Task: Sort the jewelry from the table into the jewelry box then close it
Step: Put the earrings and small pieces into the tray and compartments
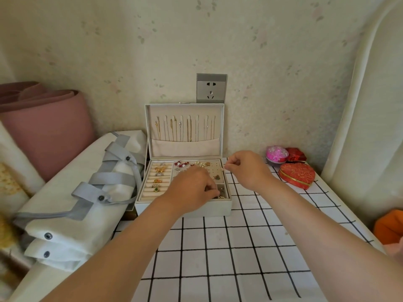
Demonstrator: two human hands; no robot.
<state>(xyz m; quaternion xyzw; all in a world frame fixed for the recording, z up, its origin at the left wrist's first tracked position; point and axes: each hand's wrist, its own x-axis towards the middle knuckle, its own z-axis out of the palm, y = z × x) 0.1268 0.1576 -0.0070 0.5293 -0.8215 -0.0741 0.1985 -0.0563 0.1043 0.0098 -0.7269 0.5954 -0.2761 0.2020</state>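
Observation:
The white jewelry box (pixel 183 209) stands open on the checked table, its lid (pixel 185 127) upright against the wall with several necklaces hanging inside. Rings sit in the left ring rolls (pixel 156 180); earrings and beads lie on the tray behind my hands. My left hand (pixel 192 188) reaches into the front right compartment with fingers curled, pinching a small piece I cannot make out. My right hand (pixel 246 167) hovers over the box's right edge, thumb and finger pinched on something thin, possibly a fine chain.
A red heart-shaped box (pixel 297 175), a pink round tin (pixel 276 154) and a small red box (pixel 295 154) stand at the table's back right. A white bag with grey straps (pixel 87 192) lies left of the box. A wall socket (pixel 211 88) sits behind the lid.

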